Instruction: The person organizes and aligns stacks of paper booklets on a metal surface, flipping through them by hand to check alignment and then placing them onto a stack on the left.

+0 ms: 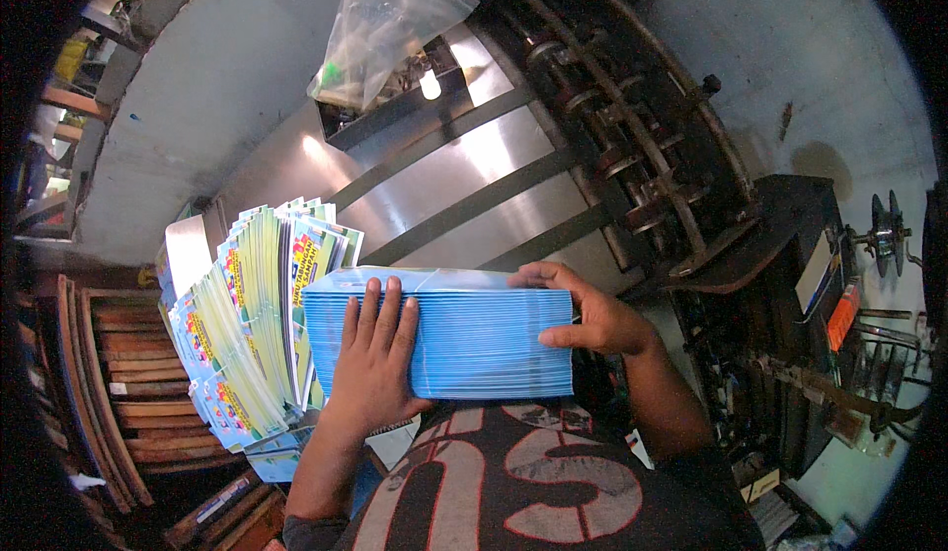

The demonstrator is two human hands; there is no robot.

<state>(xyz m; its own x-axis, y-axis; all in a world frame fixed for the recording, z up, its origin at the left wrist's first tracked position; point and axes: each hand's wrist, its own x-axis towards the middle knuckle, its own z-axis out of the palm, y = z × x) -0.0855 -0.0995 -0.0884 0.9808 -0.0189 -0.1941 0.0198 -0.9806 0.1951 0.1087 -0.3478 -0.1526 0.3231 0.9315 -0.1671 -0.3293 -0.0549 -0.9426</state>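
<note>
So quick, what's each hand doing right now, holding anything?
Left hand: fingers spread flat against the near face of the blue stack of sheets, gripping it.
Right hand: closed around the stack's right end.

Ahead of you a steel machine bed [464, 171] slopes away, crossed by dark belts [494, 196]. A clear plastic bag [390, 23] (something green inside) hangs over its upper end. To your left a fanned pile of colourful printed sheets [247, 324] stands on edge beside stacked wooden boards [128, 393]. On your right sit dark rollers and rods [632, 126], with an orange object [842, 316] farther out.
</note>
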